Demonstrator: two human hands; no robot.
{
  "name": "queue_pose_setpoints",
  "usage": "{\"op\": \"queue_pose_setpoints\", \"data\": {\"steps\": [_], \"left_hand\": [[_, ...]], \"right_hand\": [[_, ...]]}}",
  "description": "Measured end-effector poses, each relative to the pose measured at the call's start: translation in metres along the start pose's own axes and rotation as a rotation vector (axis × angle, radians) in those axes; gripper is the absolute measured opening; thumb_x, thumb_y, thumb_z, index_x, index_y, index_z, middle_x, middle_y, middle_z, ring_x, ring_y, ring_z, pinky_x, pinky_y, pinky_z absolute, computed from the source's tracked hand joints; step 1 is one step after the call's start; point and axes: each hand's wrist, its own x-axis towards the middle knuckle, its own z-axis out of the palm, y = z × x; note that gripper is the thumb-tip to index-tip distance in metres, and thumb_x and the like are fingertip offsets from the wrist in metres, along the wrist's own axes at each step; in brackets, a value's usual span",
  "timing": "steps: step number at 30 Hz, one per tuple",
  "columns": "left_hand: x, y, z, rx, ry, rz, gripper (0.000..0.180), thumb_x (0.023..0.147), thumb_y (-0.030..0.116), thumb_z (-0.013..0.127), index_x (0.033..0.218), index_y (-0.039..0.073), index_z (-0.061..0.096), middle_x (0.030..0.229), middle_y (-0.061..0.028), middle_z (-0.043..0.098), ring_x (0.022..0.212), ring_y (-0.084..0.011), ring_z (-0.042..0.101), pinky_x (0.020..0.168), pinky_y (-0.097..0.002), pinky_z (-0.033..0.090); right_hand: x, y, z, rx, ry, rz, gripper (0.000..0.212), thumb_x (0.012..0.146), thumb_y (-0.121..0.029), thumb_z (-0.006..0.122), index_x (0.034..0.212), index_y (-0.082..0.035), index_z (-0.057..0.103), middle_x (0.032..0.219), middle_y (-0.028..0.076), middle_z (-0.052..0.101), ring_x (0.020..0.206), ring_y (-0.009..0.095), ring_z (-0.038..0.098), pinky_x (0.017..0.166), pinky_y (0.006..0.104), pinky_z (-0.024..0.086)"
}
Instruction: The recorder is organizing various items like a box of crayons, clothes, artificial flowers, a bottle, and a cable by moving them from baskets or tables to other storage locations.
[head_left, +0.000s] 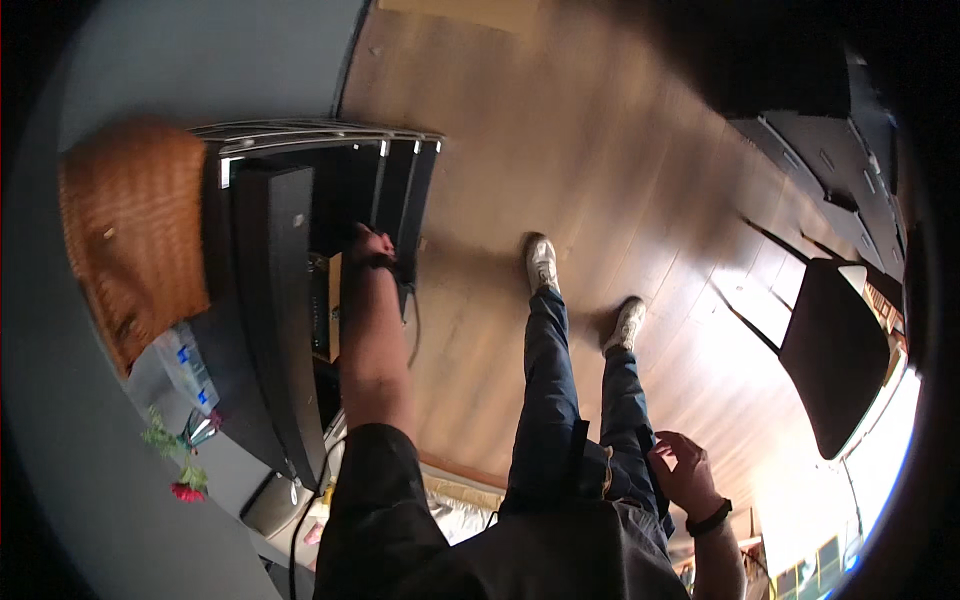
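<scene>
My left hand (372,243) reaches into the dark black shelf unit (300,250), grip hidden; my right hand (683,470) rests loosely curled against my thigh.

My left hand (372,243) reaches far in front of me, into the open shelf unit (330,200) that stands to my left. A wicker basket (135,235) is further left, beside this unit. Near to me and left, some flowers (178,465) lie close to the unit. My right hand (683,470) rests on my right leg (625,410), near to me. My two shoes (541,262) stand on the wooden floor (560,130), right of the unit. A dark panel (835,355) lies far right.
</scene>
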Motion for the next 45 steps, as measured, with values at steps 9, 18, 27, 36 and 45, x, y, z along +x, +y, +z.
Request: {"op": "queue_pose_setpoints", "data": {"steps": [9, 18, 27, 36, 45], "left_hand": [[-0.001, 0.166, -0.058, 0.150, 0.161, 0.289, 0.057, 0.096, 0.061, 0.038, 0.089, 0.008, 0.057, 0.062, -0.0066, 0.053, 0.043, -0.0152, 0.048, 0.039, -0.0279, 0.038], [-0.169, -0.003, -0.038, 0.909, 0.300, 0.993, 0.053, 0.095, 0.030, 0.051, 0.131, -0.009, 0.042, 0.131, -0.0319, 0.049, 0.117, -0.0429, 0.053, 0.096, -0.0459, 0.048], [-0.382, -0.233, -0.081, 0.866, -0.224, 1.330, 0.031, 0.092, 0.031, 0.054, 0.082, 0.003, 0.062, 0.080, -0.0212, 0.066, 0.084, -0.0413, 0.064, 0.073, -0.0494, 0.051], [-0.454, -0.412, -0.271, 1.251, 0.292, 0.944, 0.053, 0.097, 0.039, 0.037, 0.086, -0.002, 0.069, 0.090, -0.0274, 0.066, 0.089, -0.0438, 0.063, 0.084, -0.0520, 0.048], [-0.457, -0.660, -0.384, 1.460, 0.483, 0.592, 0.042, 0.095, 0.035, 0.038, 0.099, 0.009, 0.071, 0.096, -0.0179, 0.071, 0.092, -0.0347, 0.068, 0.082, -0.0488, 0.051]], "right_hand": [[0.070, -0.043, 0.003, -0.001, 0.133, -0.019, 0.021, 0.085, 0.002, 0.062, 0.106, 0.003, 0.061, 0.088, 0.014, 0.068, 0.079, 0.024, 0.067, 0.072, 0.0331, 0.054], [0.015, -0.075, -0.014, 0.034, 0.151, -0.292, 0.021, 0.082, 0.000, 0.065, 0.103, 0.002, 0.062, 0.085, 0.015, 0.067, 0.078, 0.026, 0.068, 0.071, 0.0343, 0.054], [-0.074, -0.078, -0.066, 0.096, 0.196, -0.780, 0.019, 0.081, -0.003, 0.064, 0.100, 0.000, 0.066, 0.089, 0.017, 0.068, 0.079, 0.031, 0.067, 0.069, 0.0359, 0.054], [-0.124, 0.059, -0.070, 0.122, 0.104, -0.974, 0.020, 0.083, -0.010, 0.065, 0.101, -0.001, 0.066, 0.087, 0.015, 0.069, 0.075, 0.027, 0.069, 0.068, 0.0352, 0.055], [-0.166, 0.196, -0.093, 0.056, -0.018, -1.085, 0.021, 0.085, -0.018, 0.062, 0.101, -0.004, 0.066, 0.086, 0.014, 0.070, 0.078, 0.027, 0.070, 0.071, 0.0372, 0.056]]}}
